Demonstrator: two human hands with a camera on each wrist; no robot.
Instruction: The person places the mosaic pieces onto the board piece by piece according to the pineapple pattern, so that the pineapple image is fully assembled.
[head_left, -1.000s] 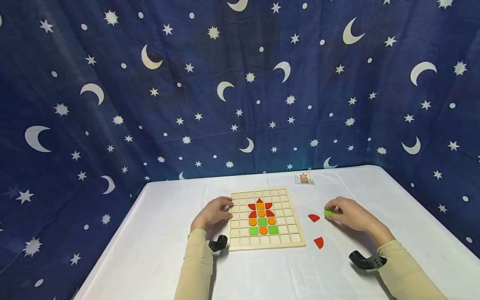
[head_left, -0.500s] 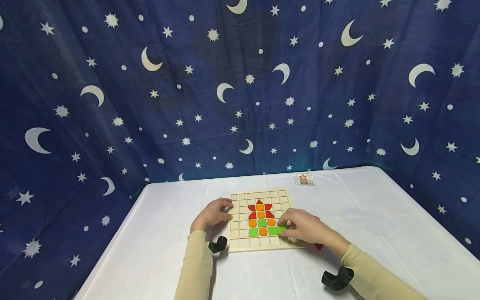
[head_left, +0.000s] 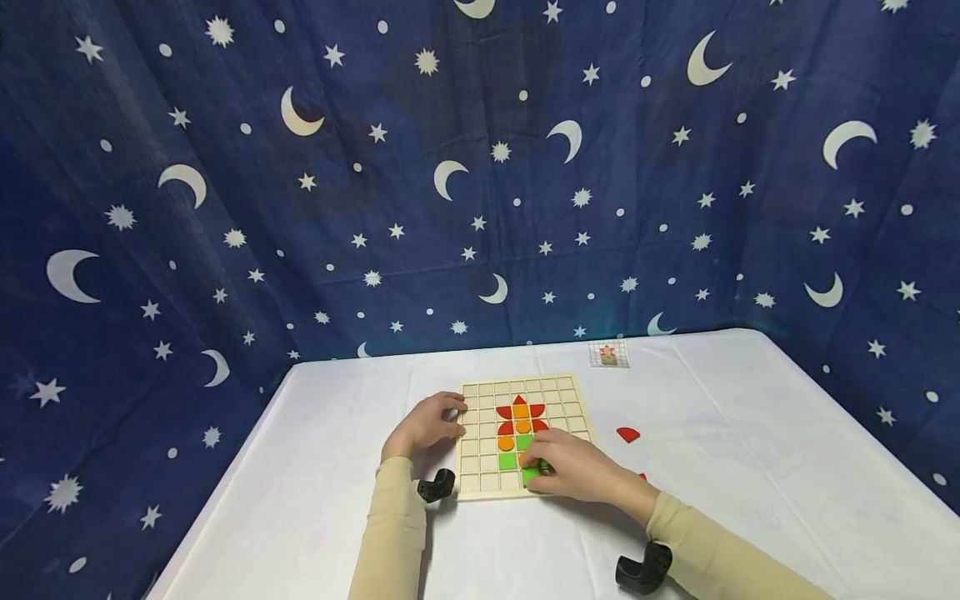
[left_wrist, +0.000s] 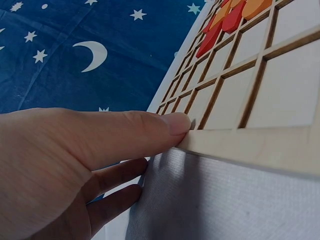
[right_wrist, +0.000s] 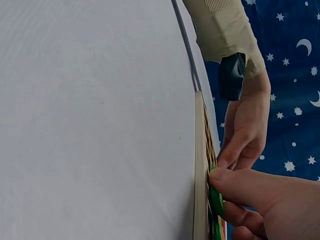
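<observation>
A wooden grid board (head_left: 468, 467) lies on the table, a pattern of red, orange and green tiles set in its squares. My left hand (head_left: 427, 429) is at its left edge. In the left wrist view, the thumb (left_wrist: 150, 127) rests on the rim (left_wrist: 250, 145), and the lower fingers stay beside the board. Over the lower part of the pattern, my right hand (head_left: 581, 467) pinches a green square tile (head_left: 531, 477) at the front row. That hand covers some tiles at the pattern's lower right. The right wrist view shows its thumb (right_wrist: 235, 181) against the green tile.
To the right of the board lies a red quarter-circle tile (head_left: 628, 434). Another red tile (head_left: 642, 476) is mostly hidden behind my right wrist. A small printed card (head_left: 608, 353) lies near the table's back edge, before a dark blue starry curtain (head_left: 405, 208).
My right hand has carried the green tile leftward from the table's right side, over the board's right part, to the front row below the pattern. My left hand has stayed at the board's edge.
</observation>
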